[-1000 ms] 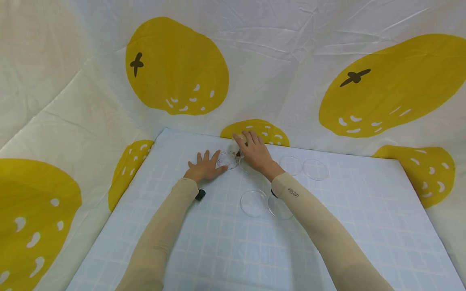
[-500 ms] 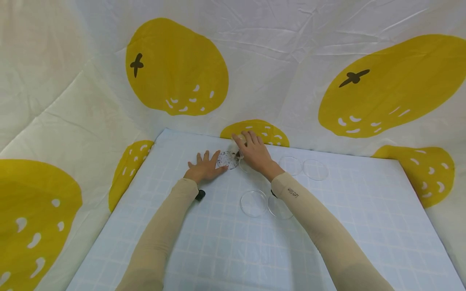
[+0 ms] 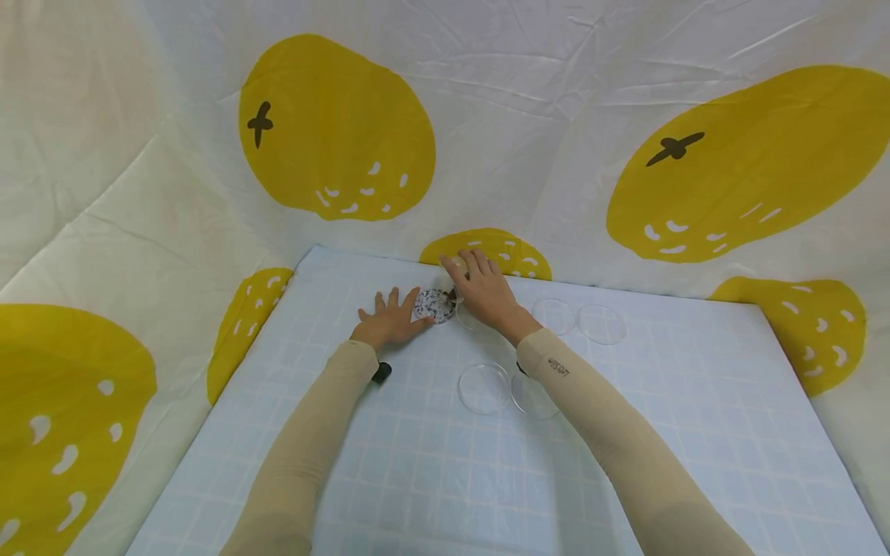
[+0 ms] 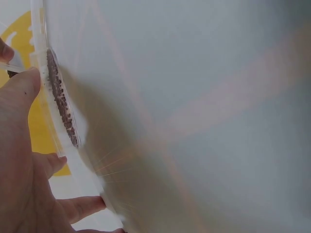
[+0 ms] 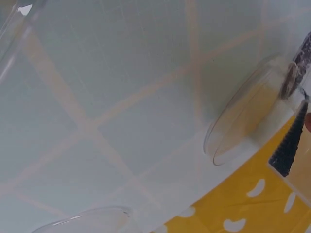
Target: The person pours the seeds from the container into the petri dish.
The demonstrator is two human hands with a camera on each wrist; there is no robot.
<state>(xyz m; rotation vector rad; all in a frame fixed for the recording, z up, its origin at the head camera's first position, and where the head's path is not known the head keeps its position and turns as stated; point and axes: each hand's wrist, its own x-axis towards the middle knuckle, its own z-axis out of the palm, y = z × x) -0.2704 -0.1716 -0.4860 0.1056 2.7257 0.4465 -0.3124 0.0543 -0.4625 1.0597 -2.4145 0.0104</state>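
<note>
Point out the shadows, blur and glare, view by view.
Head: a soft shadow on the tabletop beside the right sleeve; left wrist: a brownish shadow next to the dish of dark grains, tabletop lines blurred toward the right; right wrist: a small bright glint on the clear dish at top left.

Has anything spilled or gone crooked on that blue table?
Nothing stands out as wrong. The dark grains lie inside the clear dish that the left hand touches; I see none on the blue cloth. The container looks tilted, but the right hand holds it at the dish's edge.
</note>
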